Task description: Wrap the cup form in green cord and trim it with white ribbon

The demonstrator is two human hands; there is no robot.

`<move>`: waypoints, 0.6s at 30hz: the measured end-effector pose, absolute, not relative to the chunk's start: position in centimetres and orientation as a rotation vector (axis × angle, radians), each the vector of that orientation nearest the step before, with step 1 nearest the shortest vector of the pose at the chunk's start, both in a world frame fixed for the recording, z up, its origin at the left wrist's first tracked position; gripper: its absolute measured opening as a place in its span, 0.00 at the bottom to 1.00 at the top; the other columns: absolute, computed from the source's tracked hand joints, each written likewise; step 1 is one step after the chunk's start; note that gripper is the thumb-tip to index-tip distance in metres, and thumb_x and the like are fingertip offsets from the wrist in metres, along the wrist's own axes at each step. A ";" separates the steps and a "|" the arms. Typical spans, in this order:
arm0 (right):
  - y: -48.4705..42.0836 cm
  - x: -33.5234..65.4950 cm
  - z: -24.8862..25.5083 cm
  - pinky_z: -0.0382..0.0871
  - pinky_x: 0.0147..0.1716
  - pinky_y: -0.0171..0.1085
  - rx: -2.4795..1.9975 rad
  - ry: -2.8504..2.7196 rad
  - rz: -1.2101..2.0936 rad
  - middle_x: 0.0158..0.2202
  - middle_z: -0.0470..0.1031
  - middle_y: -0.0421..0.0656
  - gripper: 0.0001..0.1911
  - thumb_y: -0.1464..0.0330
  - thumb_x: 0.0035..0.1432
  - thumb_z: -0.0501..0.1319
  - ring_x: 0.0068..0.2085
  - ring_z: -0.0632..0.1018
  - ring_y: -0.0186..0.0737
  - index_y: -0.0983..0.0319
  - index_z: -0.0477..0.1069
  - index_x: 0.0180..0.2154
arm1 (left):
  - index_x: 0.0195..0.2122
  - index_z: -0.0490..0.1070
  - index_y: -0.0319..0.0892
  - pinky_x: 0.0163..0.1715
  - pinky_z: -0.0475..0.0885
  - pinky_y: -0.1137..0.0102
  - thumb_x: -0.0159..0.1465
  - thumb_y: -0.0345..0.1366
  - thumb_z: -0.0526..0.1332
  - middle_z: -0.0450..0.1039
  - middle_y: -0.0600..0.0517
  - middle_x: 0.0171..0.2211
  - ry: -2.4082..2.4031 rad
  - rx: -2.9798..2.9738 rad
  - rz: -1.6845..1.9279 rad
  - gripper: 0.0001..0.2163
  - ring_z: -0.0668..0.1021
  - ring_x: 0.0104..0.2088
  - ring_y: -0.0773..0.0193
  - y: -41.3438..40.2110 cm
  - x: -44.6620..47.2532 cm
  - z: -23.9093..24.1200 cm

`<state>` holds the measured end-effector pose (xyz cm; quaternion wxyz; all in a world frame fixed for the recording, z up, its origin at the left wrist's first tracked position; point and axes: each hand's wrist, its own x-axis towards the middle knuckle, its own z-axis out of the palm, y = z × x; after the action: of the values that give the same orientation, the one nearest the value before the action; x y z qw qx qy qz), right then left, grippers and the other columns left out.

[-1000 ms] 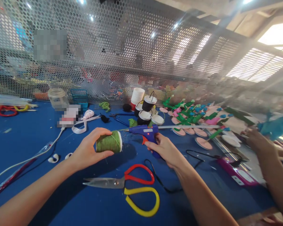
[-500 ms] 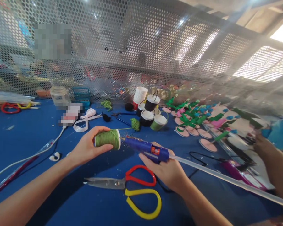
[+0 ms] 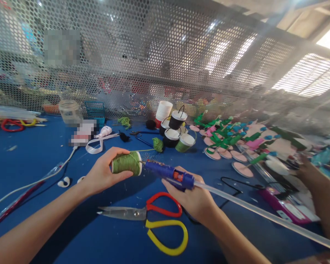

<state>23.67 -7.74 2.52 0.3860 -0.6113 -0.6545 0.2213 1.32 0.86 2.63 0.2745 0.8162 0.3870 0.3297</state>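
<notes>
My left hand (image 3: 103,172) grips a small white-rimmed cup wrapped in green yarn (image 3: 125,164), tipped on its side with the rim facing right. From it a green strand runs to a small ball of green yarn (image 3: 157,145). My right hand (image 3: 194,198) is wrapped round a blue hot glue gun (image 3: 165,171), a long clear glue stick (image 3: 250,207) trailing from its back. The gun's nozzle is close to the cup's rim; whether they touch I cannot tell. Below both hands lie scissors (image 3: 137,213) with one red and one yellow handle.
Behind the yarn ball stand small yarn-covered buckets (image 3: 171,138) and stacked white cups (image 3: 164,110). Green paper stems on pink discs (image 3: 239,156) crowd the right. Another person's hand (image 3: 309,168) is at far right. A phone (image 3: 84,132) with a white cable lies left; perforated metal (image 3: 143,47) rises behind.
The cup in my left hand has shifted very slightly right, and the glue gun has turned a little. At far right, the other person's blue item has moved.
</notes>
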 end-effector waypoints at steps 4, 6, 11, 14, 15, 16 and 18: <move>-8.0 23.6 2.9 0.63 0.22 0.32 -1.566 -1.671 0.560 0.19 0.66 0.38 0.07 0.65 0.50 0.57 0.21 0.66 0.34 0.59 0.64 0.23 | 0.43 0.64 0.43 0.42 0.69 0.63 0.52 0.42 0.63 0.69 0.49 0.42 1.048 2.176 0.903 0.18 0.72 0.42 0.57 0.9 1.3 2.6; -8.1 23.5 3.1 0.62 0.21 0.31 -1.560 -1.684 0.547 0.18 0.64 0.36 0.08 0.65 0.50 0.57 0.21 0.65 0.32 0.60 0.62 0.22 | 0.43 0.64 0.43 0.42 0.69 0.63 0.52 0.42 0.62 0.69 0.49 0.42 1.063 2.147 0.901 0.18 0.72 0.42 0.57 1.0 1.3 2.6; -8.2 23.5 2.9 0.62 0.21 0.31 -1.559 -1.686 0.545 0.18 0.65 0.37 0.08 0.65 0.50 0.57 0.21 0.65 0.32 0.60 0.64 0.23 | 0.43 0.64 0.42 0.43 0.69 0.62 0.52 0.41 0.62 0.69 0.48 0.42 1.027 2.182 0.919 0.18 0.72 0.43 0.57 0.9 1.3 2.6; -8.0 23.7 2.7 0.63 0.22 0.33 -1.588 -1.670 0.542 0.19 0.67 0.39 0.07 0.65 0.50 0.57 0.21 0.68 0.35 0.60 0.66 0.24 | 0.43 0.63 0.42 0.46 0.67 0.61 0.53 0.39 0.63 0.67 0.47 0.43 0.943 2.284 0.946 0.17 0.71 0.45 0.57 0.9 1.2 2.5; -7.9 23.7 2.7 0.64 0.22 0.34 -1.595 -1.670 0.527 0.19 0.68 0.39 0.07 0.65 0.50 0.57 0.21 0.68 0.35 0.60 0.67 0.24 | 0.43 0.63 0.42 0.47 0.67 0.61 0.53 0.38 0.63 0.67 0.47 0.44 0.909 2.315 0.953 0.17 0.71 0.46 0.57 0.9 1.2 2.4; -7.8 23.7 2.7 0.64 0.22 0.34 -1.602 -1.671 0.507 0.18 0.68 0.39 0.06 0.65 0.49 0.57 0.21 0.68 0.36 0.59 0.68 0.24 | 0.43 0.63 0.42 0.48 0.66 0.61 0.54 0.37 0.63 0.66 0.47 0.44 0.875 2.343 0.958 0.16 0.70 0.47 0.57 0.9 1.2 2.3; -7.7 23.7 2.8 0.64 0.22 0.35 -1.601 -1.687 0.469 0.18 0.69 0.40 0.06 0.65 0.49 0.57 0.20 0.68 0.37 0.59 0.69 0.24 | 0.44 0.63 0.43 0.49 0.65 0.61 0.54 0.36 0.63 0.66 0.46 0.45 0.818 2.387 0.957 0.16 0.69 0.48 0.57 1.0 1.1 2.2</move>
<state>23.73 -7.73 2.76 0.3753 -0.6254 -0.6591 0.1832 1.13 0.99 2.18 0.2194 0.8630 0.2956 0.3460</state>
